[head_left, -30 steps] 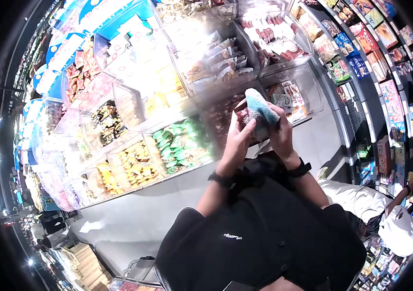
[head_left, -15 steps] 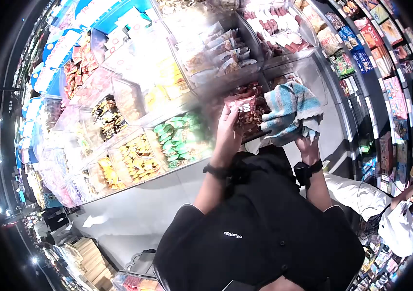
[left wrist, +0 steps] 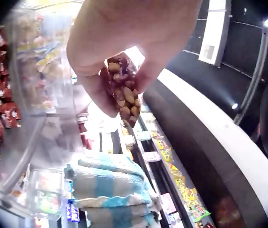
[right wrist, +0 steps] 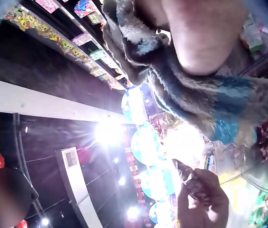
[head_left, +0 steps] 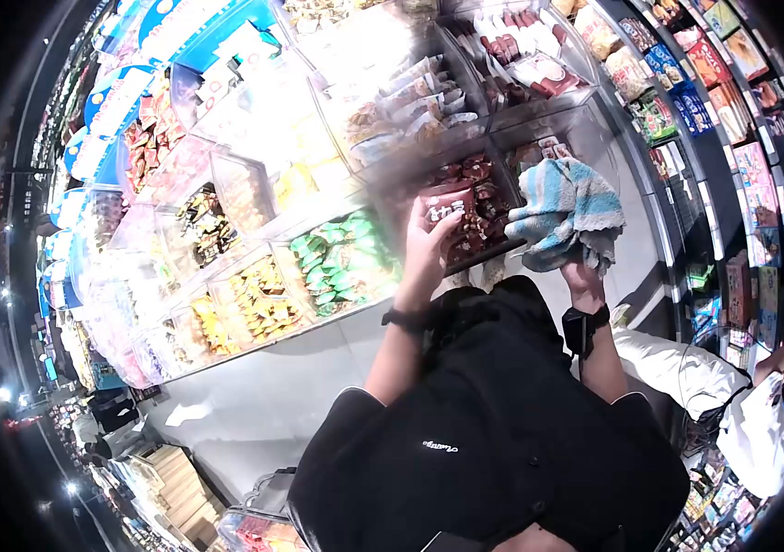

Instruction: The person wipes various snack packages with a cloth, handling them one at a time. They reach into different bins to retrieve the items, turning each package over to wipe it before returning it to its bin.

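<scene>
My left hand (head_left: pixel 422 259) pinches a small dark red snack packet (head_left: pixel 450 206) with white print, over a clear bin of similar red packets (head_left: pixel 488 213). In the left wrist view, the packet (left wrist: pixel 126 92) shows a see-through side with brown nuts, thumb and fingers closed on its edges. A blue and grey striped towel (head_left: pixel 565 204) hangs bunched from my right hand (head_left: pixel 583 274), which is partly hidden beneath it. Seen from the right wrist, cloth folds (right wrist: pixel 229 107) drape around the hand (right wrist: pixel 205 35).
Neighbouring clear bins hold green packets (head_left: pixel 332 271), yellow packets (head_left: pixel 258 308) and pale wrapped snacks (head_left: pixel 429 106). Shelves of packaged goods (head_left: pixel 686 101) curve along the right. Another person in white trousers (head_left: pixel 672 368) is close by on the right.
At first both hands were together at the towel. They have since parted: the towel moved right in the right hand, and the left hand now holds the red packet out in view.
</scene>
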`<state>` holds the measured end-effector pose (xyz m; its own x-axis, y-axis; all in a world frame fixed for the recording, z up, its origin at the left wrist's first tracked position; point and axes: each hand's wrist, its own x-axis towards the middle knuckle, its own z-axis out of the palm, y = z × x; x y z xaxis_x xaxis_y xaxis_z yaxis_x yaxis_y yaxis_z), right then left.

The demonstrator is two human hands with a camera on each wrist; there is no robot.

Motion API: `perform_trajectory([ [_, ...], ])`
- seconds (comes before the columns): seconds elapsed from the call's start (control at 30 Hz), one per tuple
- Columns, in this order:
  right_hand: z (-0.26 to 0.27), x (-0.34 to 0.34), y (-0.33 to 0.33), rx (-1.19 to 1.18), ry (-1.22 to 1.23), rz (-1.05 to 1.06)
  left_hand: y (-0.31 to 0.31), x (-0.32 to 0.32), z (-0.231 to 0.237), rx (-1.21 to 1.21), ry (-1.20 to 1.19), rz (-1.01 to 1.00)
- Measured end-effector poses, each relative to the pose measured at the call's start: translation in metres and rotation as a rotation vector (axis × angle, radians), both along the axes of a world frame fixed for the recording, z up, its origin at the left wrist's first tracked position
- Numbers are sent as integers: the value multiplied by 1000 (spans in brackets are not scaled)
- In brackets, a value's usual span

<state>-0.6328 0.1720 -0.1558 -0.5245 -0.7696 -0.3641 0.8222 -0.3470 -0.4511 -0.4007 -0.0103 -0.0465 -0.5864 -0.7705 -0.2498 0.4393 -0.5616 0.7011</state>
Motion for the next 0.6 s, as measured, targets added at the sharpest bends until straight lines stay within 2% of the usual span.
perform_trajectory([
  [0.1, -22, -20, 6, -78, -130, -41, -4, -8, -31, -83, -228, 48],
  [0.17, -34, -35, 12, -103, -224, -51, -9, -9, -57, -35, -287, 40],
  [0.27, 41, -23, 0, -238, 27, 156, -15, -9, -99, 94, -324, 5],
  [0.3, 39, -30, -2, -153, -245, 38, -19, -8, -120, 126, -341, -15],
  [0.37, 53, -34, -2, -95, -245, 46, -25, -10, -142, 150, -417, -34],
  [0.5, 76, -42, -2, 68, -369, -90, -28, -17, -175, 97, -499, 14],
  [0.53, 63, -49, 3, -64, -341, 12, -26, -19, -188, 80, -480, 38],
  [0.6, 37, -63, 13, -322, -251, 225, -22, -21, -215, -125, -539, 75],
])
